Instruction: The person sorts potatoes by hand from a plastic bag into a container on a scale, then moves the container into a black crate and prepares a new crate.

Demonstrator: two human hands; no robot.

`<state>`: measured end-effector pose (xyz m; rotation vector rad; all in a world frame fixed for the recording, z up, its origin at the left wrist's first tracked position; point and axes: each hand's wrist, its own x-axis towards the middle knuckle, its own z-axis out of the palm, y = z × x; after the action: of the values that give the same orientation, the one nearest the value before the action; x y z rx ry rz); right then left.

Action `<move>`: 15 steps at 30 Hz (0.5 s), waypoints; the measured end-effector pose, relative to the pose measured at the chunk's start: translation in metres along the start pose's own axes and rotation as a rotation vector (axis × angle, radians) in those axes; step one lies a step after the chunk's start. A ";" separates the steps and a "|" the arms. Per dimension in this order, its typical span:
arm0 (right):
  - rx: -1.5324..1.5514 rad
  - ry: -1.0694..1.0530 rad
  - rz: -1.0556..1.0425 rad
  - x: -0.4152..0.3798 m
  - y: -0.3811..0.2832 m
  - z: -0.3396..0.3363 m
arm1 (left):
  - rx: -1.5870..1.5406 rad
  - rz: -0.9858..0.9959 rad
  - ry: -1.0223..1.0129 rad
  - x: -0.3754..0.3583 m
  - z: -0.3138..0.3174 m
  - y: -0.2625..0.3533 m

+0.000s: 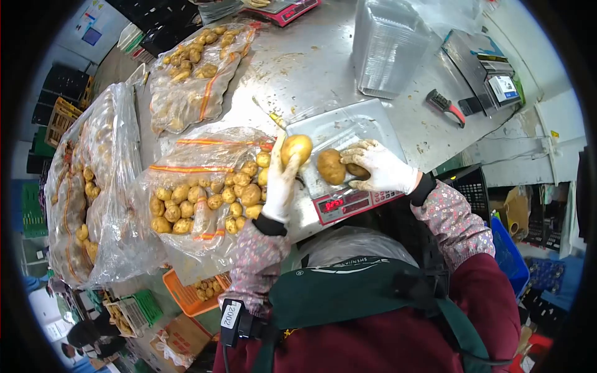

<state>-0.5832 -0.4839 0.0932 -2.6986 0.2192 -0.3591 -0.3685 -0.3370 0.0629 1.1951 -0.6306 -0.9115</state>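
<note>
My left hand [281,186], in a white glove, is closed around a large yellow potato [296,149] at the left edge of the scale. My right hand [382,168], also gloved, curls over a smaller potato [357,170], partly hidden under its fingers. Touching those fingertips is a big brown potato [331,166] on the plate of the digital scale [371,117]. Red digits glow on the scale's display [334,204]. An opened plastic bag of potatoes [186,202] lies just left of my left hand.
More bagged potatoes [193,59] lie at the back left and another large bag [112,186] at the far left. Stacked clear plastic trays [388,53] stand behind the scale. A black-and-red handheld tool [446,107] lies to the right. An orange crate [186,298] sits below the table.
</note>
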 end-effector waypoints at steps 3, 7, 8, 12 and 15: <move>0.216 0.203 0.264 -0.022 0.001 -0.020 | 0.077 0.072 -0.085 0.018 0.037 0.005; 0.724 0.315 0.576 -0.012 -0.004 -0.037 | 0.433 0.251 -0.289 0.024 0.069 0.025; 0.915 0.338 0.523 -0.001 -0.007 -0.035 | 0.437 0.241 -0.293 0.026 0.075 0.030; 1.412 0.281 0.524 0.021 0.004 -0.030 | 0.698 0.275 -0.218 0.017 0.094 0.067; 1.446 0.364 0.458 0.028 -0.008 -0.035 | 0.410 0.129 -0.030 0.014 0.075 0.061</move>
<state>-0.5656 -0.4958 0.1338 -1.1144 0.4416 -0.5585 -0.4075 -0.3806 0.1416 1.4863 -0.9391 -0.7102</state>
